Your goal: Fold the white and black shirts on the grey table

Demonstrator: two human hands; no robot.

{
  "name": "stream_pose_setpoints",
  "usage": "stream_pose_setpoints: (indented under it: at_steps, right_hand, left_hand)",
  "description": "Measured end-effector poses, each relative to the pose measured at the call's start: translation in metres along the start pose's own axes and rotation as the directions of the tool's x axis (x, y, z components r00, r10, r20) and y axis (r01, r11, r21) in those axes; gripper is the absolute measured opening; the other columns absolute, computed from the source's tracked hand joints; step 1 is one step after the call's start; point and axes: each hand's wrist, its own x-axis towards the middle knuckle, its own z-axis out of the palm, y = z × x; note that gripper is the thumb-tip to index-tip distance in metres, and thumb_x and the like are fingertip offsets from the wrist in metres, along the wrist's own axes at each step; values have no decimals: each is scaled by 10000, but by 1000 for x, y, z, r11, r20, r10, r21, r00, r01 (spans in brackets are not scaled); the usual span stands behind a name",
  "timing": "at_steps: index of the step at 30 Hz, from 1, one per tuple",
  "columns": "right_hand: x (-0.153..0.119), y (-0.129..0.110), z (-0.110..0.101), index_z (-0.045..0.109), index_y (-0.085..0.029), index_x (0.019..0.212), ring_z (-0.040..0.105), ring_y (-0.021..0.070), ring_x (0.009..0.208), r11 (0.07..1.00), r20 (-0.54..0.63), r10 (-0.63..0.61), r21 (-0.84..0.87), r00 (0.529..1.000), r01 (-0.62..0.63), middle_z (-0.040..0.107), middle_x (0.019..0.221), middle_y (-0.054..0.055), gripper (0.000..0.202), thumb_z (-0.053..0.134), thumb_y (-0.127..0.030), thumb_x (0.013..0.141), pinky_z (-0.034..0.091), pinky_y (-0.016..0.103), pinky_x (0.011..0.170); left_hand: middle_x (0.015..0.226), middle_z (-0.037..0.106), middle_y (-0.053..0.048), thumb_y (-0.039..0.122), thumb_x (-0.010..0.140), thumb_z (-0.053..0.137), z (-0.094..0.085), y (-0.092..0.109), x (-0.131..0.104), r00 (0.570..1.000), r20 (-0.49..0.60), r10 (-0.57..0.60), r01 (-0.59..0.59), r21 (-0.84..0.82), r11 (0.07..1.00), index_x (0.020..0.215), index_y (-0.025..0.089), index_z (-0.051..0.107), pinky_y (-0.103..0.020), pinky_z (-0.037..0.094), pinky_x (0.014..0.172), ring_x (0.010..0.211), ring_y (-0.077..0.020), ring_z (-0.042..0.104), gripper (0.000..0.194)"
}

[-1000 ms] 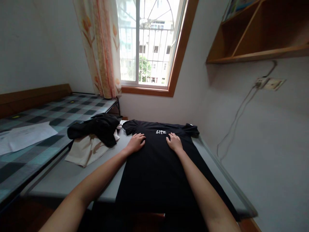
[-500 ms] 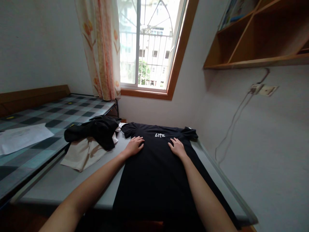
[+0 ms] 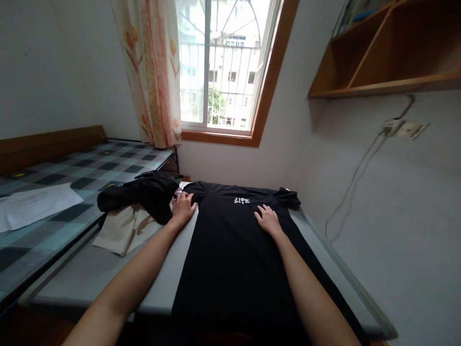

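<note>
A black T-shirt (image 3: 234, 259) with small white lettering lies spread flat, its sleeves towards the window. My left hand (image 3: 183, 209) rests at its left sleeve, fingers somewhat bent but apart, touching the sleeve's edge. Flat on the upper right of the shirt lies my right hand (image 3: 268, 220), with fingers spread and nothing held. Beside my left hand is a heap of clothing: a black garment (image 3: 144, 192) on top of a cream-coloured garment (image 3: 118, 230). The shirt's near end hangs over the table's front edge.
The light grey table (image 3: 82, 278) meets the wall on the right. A bed with a checked mattress (image 3: 43, 178) stands on the left, with paper sheets (image 3: 43, 204) on it. Wooden shelves (image 3: 382, 89) and a socket with cables (image 3: 392, 127) are on the right wall.
My left hand has moved left off the shirt's chest to its left sleeve. My right hand stays on the shirt. The view has shifted slightly.
</note>
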Motion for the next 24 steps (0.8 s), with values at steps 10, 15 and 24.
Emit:
stream_pose_setpoints:
  at_steps: [10,15,24]
  right_hand:
    - [0,0,1,423,-161,1440,247,253,1423,1000,6,1,7,1000,-1,323,1535,114,549,346,-425,964,177,390,1148]
    - [1,0,2,422,-159,1440,237,256,1427,1000,8,0,15,1000,0,316,1538,116,555,344,-430,962,171,396,1149]
    - [0,0,1,419,-155,1441,236,259,1426,1000,9,-4,26,1000,4,314,1538,122,557,344,-426,960,176,398,1145]
  left_hand:
    - [1121,576,-93,248,903,459,-1,-13,10,995,-18,-99,97,-102,990,1020,230,730,-340,451,864,977,-231,580,296]
    - [1294,544,-105,284,931,440,-4,19,-6,982,-132,133,-152,-148,977,1245,253,615,-440,341,1038,1256,-271,446,361]
    - [1327,590,-64,353,906,490,17,43,-18,874,136,467,-386,-391,835,1194,226,657,-412,359,1092,1297,-246,470,356]
